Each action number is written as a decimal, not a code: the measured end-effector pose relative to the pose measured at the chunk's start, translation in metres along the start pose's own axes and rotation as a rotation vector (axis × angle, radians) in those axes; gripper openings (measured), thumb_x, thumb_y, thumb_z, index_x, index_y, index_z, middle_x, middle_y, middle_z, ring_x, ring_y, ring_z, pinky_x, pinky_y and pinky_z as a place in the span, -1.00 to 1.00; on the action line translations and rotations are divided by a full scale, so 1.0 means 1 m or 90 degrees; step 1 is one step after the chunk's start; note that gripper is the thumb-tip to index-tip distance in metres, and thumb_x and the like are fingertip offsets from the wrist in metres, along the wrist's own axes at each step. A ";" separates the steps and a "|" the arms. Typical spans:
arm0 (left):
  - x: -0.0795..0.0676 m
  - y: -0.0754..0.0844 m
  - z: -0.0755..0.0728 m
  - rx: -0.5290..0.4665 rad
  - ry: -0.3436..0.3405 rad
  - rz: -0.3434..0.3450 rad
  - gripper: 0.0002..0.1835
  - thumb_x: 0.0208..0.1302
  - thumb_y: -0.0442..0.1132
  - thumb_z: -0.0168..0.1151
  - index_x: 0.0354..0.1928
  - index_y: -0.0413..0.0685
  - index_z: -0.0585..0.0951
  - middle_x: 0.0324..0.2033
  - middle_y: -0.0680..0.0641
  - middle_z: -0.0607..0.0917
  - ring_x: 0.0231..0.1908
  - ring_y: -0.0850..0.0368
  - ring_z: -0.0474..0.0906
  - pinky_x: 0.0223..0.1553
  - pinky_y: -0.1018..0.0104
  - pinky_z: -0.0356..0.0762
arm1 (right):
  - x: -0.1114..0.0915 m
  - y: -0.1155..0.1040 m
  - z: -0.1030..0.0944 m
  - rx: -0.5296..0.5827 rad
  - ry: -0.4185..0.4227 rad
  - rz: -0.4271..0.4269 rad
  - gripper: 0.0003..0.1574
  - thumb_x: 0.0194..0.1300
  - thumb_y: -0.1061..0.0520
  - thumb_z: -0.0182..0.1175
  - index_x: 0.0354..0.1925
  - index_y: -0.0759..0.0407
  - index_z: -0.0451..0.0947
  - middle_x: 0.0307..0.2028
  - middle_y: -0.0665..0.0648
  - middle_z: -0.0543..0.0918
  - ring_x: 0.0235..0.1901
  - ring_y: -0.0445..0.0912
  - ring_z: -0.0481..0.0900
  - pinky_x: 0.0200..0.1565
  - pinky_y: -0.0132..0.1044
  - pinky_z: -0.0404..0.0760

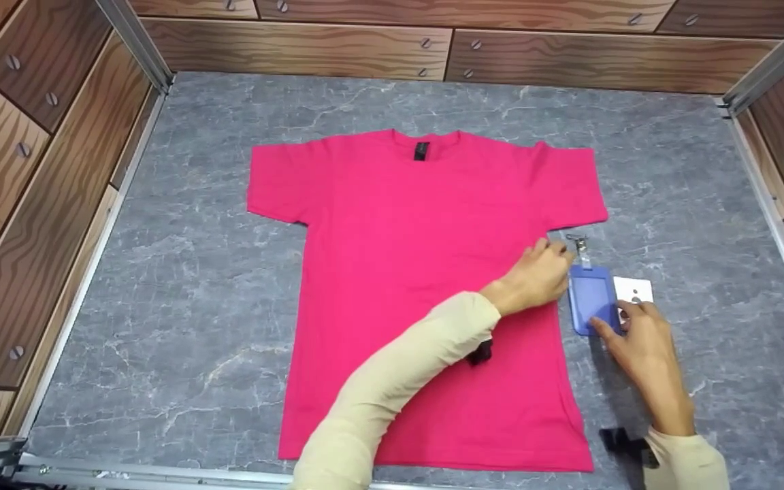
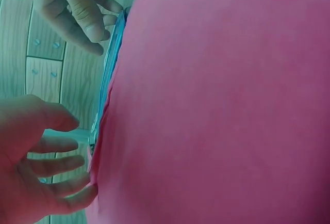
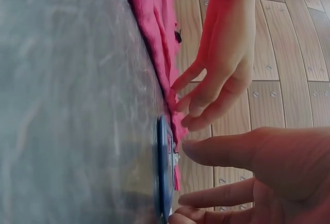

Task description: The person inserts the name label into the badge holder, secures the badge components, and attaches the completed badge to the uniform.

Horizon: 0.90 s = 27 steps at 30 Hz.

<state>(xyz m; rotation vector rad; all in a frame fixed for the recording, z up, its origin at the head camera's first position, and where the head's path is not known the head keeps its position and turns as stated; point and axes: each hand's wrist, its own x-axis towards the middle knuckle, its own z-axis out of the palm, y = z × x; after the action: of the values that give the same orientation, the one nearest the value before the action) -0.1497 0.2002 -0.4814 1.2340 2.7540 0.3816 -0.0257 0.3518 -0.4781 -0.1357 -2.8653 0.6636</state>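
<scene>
A bright pink T-shirt (image 1: pixel 426 272) lies spread flat, its neck toward the back. Along its right side, my left hand (image 1: pixel 535 275) touches the edge below the sleeve with loosely bent fingers, nothing visibly pinched. A blue badge holder (image 1: pixel 593 299) with a metal clip (image 1: pixel 581 246) lies flat beside the shirt. My right hand (image 1: pixel 644 340) is at the holder's lower right, thumb by its bottom edge. In the right wrist view, that hand's thumb and fingers (image 3: pixel 216 146) are spread apart near the blue holder (image 3: pixel 164 167). A white piece with grey round marks (image 1: pixel 642 287) is partly hidden beside it.
Grey marbled tabletop (image 1: pixel 181 306) surrounds the shirt. Metal rails (image 1: pixel 86 286) edge the table, and wood-patterned panels (image 1: pixel 297 51) stand at the back and sides. Black devices (image 1: pixel 480 352) are worn at the wrists.
</scene>
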 end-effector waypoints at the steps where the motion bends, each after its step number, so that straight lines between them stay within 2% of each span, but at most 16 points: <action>1: 0.001 0.001 0.000 0.002 -0.003 -0.009 -0.59 0.39 -0.14 0.02 0.23 -0.03 0.46 0.13 -0.03 0.51 0.06 0.07 0.41 0.03 0.35 0.51 | 0.001 0.000 0.000 -0.006 -0.005 -0.001 -0.43 0.05 0.19 0.41 -0.11 0.63 0.50 -0.31 0.50 0.49 -0.35 0.30 0.51 -0.27 0.19 0.47; 5: 0.003 0.004 0.003 0.018 -0.022 -0.031 -0.57 0.40 -0.10 0.01 0.27 0.03 0.44 0.17 0.02 0.49 0.11 0.10 0.38 0.06 0.34 0.44 | 0.002 -0.003 -0.002 -0.030 -0.053 0.018 -0.29 0.03 0.09 0.45 -0.08 0.65 0.46 -0.28 0.54 0.47 -0.30 0.37 0.48 -0.25 0.23 0.48; 10: 0.004 0.007 0.005 0.026 -0.044 -0.034 -0.60 0.43 -0.07 0.00 0.26 0.08 0.45 0.15 0.06 0.53 0.09 0.16 0.40 0.03 0.33 0.38 | 0.001 -0.006 -0.004 -0.048 -0.116 0.060 -0.05 0.00 -0.03 0.48 0.03 0.70 0.36 -0.15 0.63 0.41 -0.23 0.44 0.47 -0.22 0.28 0.49; 15: 0.006 0.010 0.006 0.017 -0.057 -0.034 -0.59 0.42 -0.07 0.01 0.27 0.10 0.45 0.16 0.08 0.52 0.12 0.19 0.38 0.03 0.33 0.34 | 0.003 -0.009 -0.005 -0.052 -0.120 0.076 -0.02 -0.03 -0.03 0.48 0.03 0.72 0.33 -0.15 0.66 0.40 -0.25 0.45 0.47 -0.27 0.27 0.48; 22: 0.007 0.015 0.007 0.002 -0.063 -0.046 -0.59 0.40 -0.11 0.03 0.27 0.11 0.44 0.18 0.07 0.50 0.14 0.19 0.37 0.04 0.33 0.35 | 0.005 -0.010 -0.005 -0.045 -0.139 0.128 0.06 -0.05 -0.08 0.50 0.06 0.72 0.29 -0.19 0.68 0.45 -0.27 0.43 0.50 -0.31 0.23 0.50; 27: 0.008 0.017 0.009 -0.025 -0.051 -0.070 -0.60 0.38 -0.04 0.06 0.23 0.13 0.47 0.18 0.09 0.49 0.14 0.20 0.34 0.04 0.34 0.31 | 0.010 -0.009 -0.006 -0.037 -0.163 0.147 0.10 -0.08 -0.12 0.51 0.03 0.73 0.27 -0.20 0.70 0.46 -0.22 0.47 0.49 -0.22 0.25 0.50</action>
<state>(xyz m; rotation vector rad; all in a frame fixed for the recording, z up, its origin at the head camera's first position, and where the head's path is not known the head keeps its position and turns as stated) -0.1407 0.2184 -0.4855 1.0597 2.7178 0.3647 -0.0343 0.3476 -0.4674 -0.4265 -3.1470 0.6821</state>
